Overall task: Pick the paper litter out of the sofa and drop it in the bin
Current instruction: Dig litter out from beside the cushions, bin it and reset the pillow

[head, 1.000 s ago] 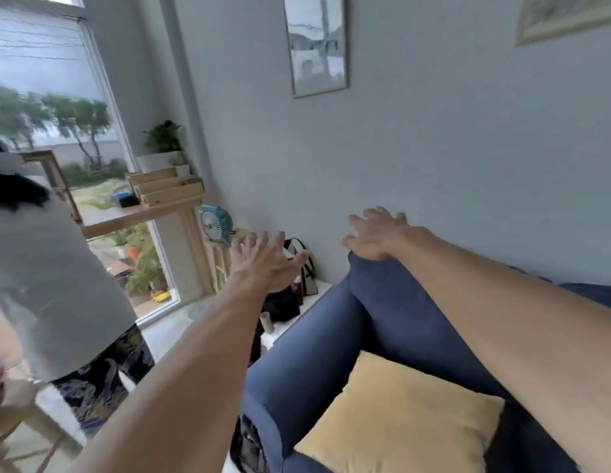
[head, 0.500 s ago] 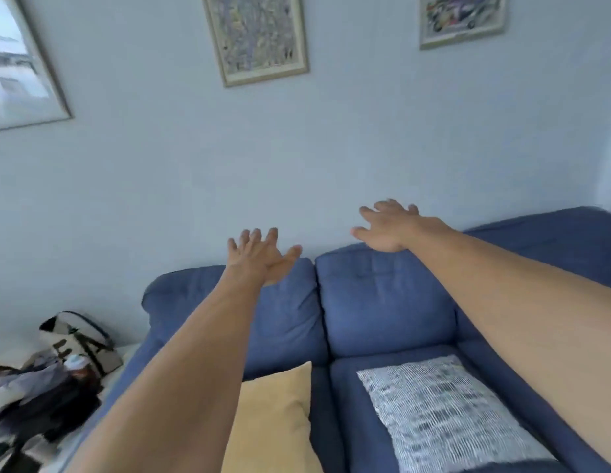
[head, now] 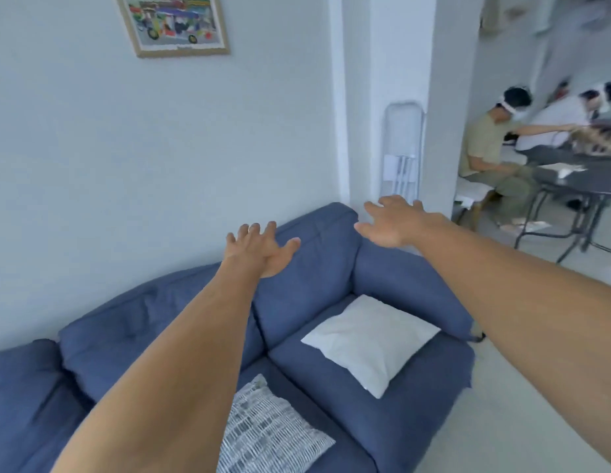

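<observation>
A blue sofa (head: 331, 268) runs along the wall below me. My left hand (head: 259, 247) is stretched out over its backrest, fingers spread, holding nothing. My right hand (head: 393, 221) reaches out above the sofa's right end, also spread and empty. A white cushion (head: 369, 339) lies on the right seat and a grey patterned cushion (head: 263, 431) on the seat beside it. I see no paper litter and no bin in this view.
A folded white chair (head: 401, 148) leans against the pillar behind the sofa's right end. Beyond it, two people (head: 485, 148) sit at a dark round table (head: 584, 186). A framed picture (head: 174, 23) hangs on the wall. Pale floor lies right of the sofa.
My view has swung right along the sofa, from its left end with the yellow cushion to its right end. Both hands stayed stretched out, spread and empty.
</observation>
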